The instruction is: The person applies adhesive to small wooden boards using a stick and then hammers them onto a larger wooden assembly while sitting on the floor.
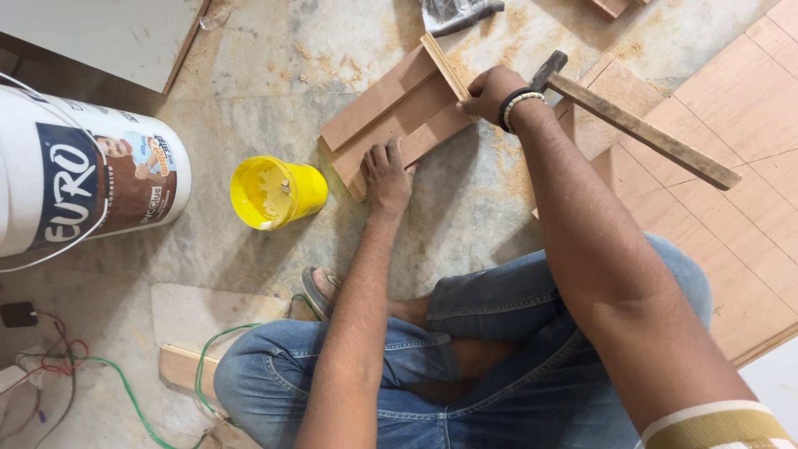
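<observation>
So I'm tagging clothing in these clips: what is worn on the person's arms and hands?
Both forearms are bare, with no gloves. The right hand has a black band and a white beaded bracelet at the wrist. The right upper arm shows a sleeve cuff striped olive and white. The left hand wears nothing; no left sleeve is in view.

Dusty stone floor point(274, 66), sawdust-strewn

Bright even daylight, soft shadows, sharp focus

A single head-worn camera looks steeply down, close over the seated person's lap and the stone floor point(465, 208).
</observation>
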